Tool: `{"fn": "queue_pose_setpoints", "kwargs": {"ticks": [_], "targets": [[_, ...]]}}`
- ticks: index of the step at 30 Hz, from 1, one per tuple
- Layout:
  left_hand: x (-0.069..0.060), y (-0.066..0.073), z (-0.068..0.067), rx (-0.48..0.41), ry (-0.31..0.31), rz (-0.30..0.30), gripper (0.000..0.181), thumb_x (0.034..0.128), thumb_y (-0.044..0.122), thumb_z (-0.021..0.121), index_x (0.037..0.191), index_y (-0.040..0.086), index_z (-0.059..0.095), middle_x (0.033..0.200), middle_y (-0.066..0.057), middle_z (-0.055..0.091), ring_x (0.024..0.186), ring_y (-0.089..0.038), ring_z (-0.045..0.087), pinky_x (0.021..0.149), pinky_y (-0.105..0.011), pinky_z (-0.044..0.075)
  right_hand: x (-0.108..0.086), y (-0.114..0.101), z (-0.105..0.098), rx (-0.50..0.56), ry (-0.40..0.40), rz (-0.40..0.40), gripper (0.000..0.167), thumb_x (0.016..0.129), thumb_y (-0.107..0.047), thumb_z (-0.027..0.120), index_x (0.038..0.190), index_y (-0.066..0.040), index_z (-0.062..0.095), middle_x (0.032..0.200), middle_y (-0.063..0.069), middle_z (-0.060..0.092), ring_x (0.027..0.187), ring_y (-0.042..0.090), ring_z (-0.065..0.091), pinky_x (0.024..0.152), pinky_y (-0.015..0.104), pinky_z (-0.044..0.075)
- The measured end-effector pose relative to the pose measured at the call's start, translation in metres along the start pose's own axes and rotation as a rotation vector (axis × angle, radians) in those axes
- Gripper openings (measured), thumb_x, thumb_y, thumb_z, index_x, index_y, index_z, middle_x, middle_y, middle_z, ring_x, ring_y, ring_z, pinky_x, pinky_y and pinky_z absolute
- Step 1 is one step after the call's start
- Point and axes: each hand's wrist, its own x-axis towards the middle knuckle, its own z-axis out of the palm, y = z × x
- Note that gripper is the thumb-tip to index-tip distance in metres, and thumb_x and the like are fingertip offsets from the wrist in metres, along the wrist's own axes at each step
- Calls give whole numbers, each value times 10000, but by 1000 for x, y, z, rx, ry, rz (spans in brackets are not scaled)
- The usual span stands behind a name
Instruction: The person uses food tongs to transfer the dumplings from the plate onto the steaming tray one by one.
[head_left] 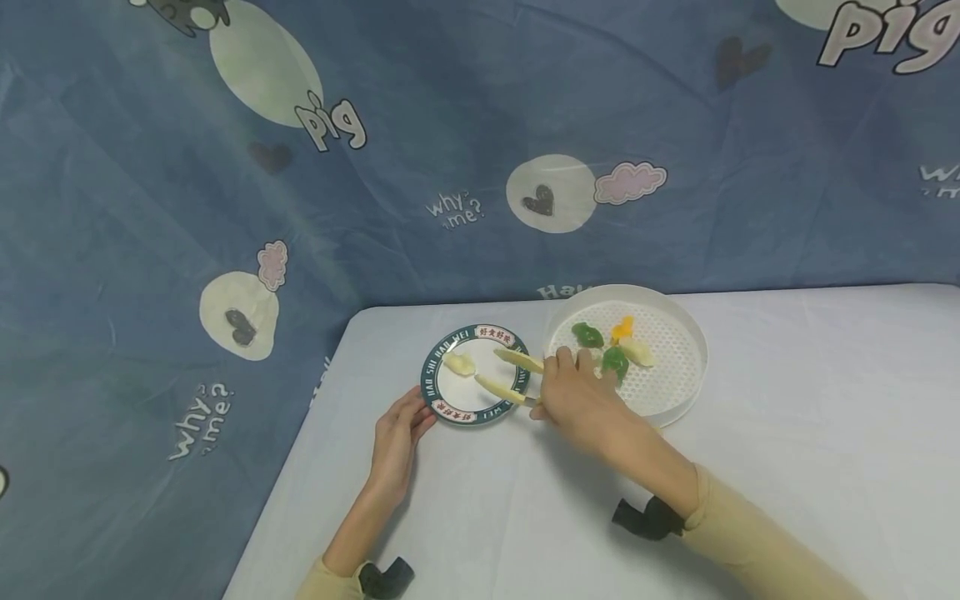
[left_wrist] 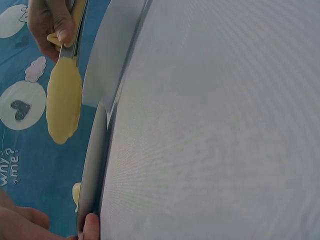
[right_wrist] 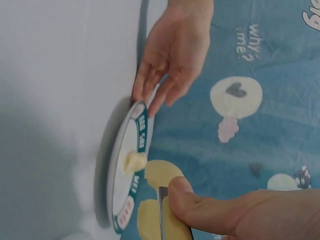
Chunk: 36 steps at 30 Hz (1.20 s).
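Observation:
My left hand (head_left: 396, 442) pinches the near left rim of a small round plate (head_left: 454, 400), white inside with a dark green lettered border. One pale yellow dumpling-shaped piece (head_left: 459, 364) lies on the plate, left of its middle. From the right, my right hand (head_left: 583, 402) grips a pair of tongs (right_wrist: 161, 212) with pale yellow, paddle-like tips. Those tips are spread apart above the plate, and nothing shows between them. The left wrist view shows one broad tip (left_wrist: 64, 100) and the plate edge-on, with a fingertip (left_wrist: 91, 226) at its rim.
A round white tray (head_left: 703, 354) with a perforated bottom stands to the right of the plate. In it are green pieces (head_left: 615, 362), an orange piece (head_left: 622, 330) and a pale yellow one (head_left: 637, 352). White cloth (head_left: 810, 400) covers the table; a blue printed curtain (head_left: 420, 100) hangs behind.

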Motion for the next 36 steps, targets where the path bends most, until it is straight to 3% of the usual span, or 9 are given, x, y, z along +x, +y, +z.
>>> {"fn": "queue_pose_setpoints", "kwargs": {"ticks": [7,14,23,29,36], "targets": [[-1,0,-1,-3,4,-6,559,1157,269,419,1638,-13,371,1537,-206,530,1386,-261,570,1119,-147,579,13,-11,12,48,-10,-9,541,980,-345,763,1221,108,594,1061,190,530,1000,380,479,928,803,568],[1,-1,0,8,6,-9,556,1156,261,415,1638,-13,370,1526,-205,539,1377,-260,582,1106,-142,584,25,-18,19,58,-10,-4,481,984,-341,767,1160,80,616,1015,155,498,964,340,441,854,704,585],[0,0,-1,-7,2,-7,552,1153,253,428,1633,-15,379,1543,-215,532,1374,-255,591,1109,-149,586,44,-26,28,55,-38,20,571,999,-340,754,1276,138,613,1068,181,529,1039,356,468,892,659,592],[1,0,-1,-2,22,1,547,1150,248,437,1624,-22,393,1525,-218,547,1319,-212,620,1079,-135,596,51,-32,29,47,-42,11,643,988,-344,758,1335,172,592,1159,235,572,1116,392,504,988,720,578],[2,-2,-1,22,22,-25,556,1152,270,428,1637,3,379,1524,-203,559,1364,-235,609,1071,-127,598,60,-36,30,22,-68,35,608,1014,-359,724,1336,142,599,1167,212,561,1116,372,489,1010,655,573]]}}
